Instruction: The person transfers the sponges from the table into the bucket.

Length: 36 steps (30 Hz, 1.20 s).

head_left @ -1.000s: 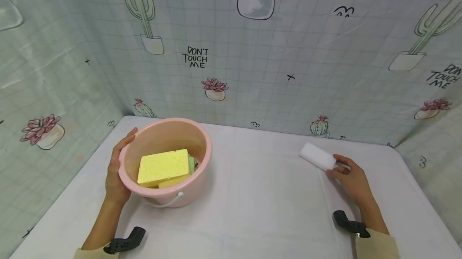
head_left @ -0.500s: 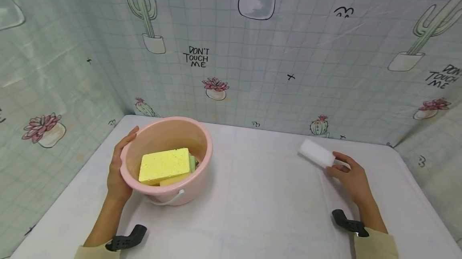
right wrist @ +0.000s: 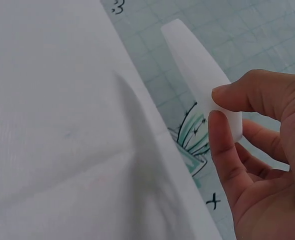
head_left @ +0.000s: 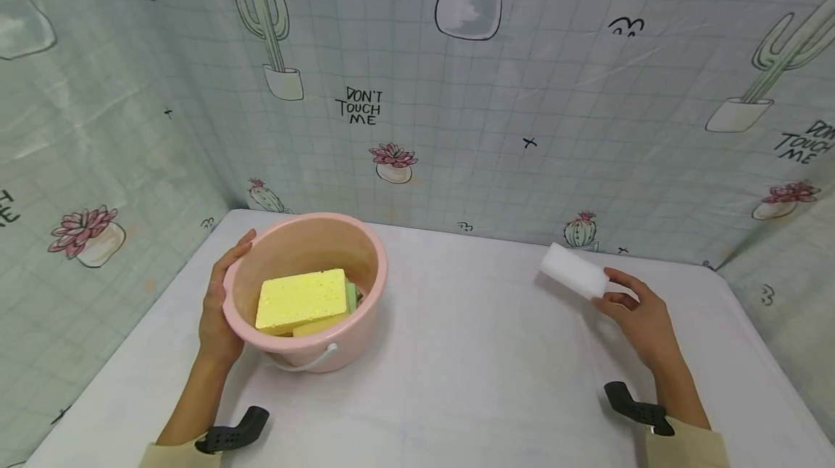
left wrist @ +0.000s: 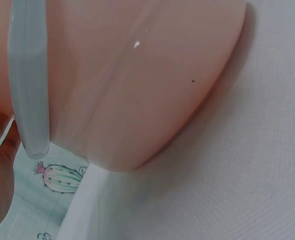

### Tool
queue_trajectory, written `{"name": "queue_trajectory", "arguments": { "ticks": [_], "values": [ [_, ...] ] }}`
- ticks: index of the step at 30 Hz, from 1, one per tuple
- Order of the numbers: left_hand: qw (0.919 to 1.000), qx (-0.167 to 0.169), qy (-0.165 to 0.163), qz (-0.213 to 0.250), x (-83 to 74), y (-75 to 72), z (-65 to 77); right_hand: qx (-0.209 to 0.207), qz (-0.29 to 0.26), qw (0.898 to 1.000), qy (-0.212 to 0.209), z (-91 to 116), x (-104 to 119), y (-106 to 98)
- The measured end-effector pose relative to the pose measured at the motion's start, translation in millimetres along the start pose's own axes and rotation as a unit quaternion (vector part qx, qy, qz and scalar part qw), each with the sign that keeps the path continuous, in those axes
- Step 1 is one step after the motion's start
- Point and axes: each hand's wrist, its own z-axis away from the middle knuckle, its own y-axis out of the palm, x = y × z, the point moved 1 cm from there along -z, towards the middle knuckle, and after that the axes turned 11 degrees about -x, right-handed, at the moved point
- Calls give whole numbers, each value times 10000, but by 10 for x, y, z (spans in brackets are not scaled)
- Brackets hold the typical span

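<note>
On the left of the table stands a pink bucket (head_left: 355,334), upright, with a white handle (head_left: 316,363) hanging down its near side. My left hand (head_left: 217,316) rests along its outer left wall, fingers reaching up by the rim; in the left wrist view only part of this hand shows behind the handle. Inside the bucket a yellow sponge (head_left: 303,301) lies on top of another yellow one and something green. At the right, my right hand (head_left: 642,316) pinches a white sponge block (head_left: 570,269) by its near end between thumb and fingers. The block tilts above the table, casting a shadow.
The white-covered table (head_left: 470,352) spans between the two hands. A cactus-printed curtain (head_left: 450,113) hangs close behind its far edge and along both sides. Black camera mounts (head_left: 636,406) sit on both wrists.
My right hand has raised the white sponge block from the table, its far end tipping upward. The left hand has stayed on the bucket, and the view has shifted slightly.
</note>
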Motion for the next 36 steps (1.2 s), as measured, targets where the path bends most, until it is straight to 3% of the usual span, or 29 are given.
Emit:
{"name": "queue_trajectory", "arguments": {
  "ticks": [5,15,30,36],
  "values": [
    [10000,42,-30,-1,0,20,-7,-57,-13,9999,-131,11,59,5],
    [10000,3,-40,79,-6,9,7,154,-287,9970,-706,67,485,23],
    [10000,3,-3,-11,1,-13,14,307,-675,9887,-1303,74,959,236],
    [10000,13,-3,-23,-2,-14,10,550,-1172,9803,-1494,59,1175,258]
  ]
}}
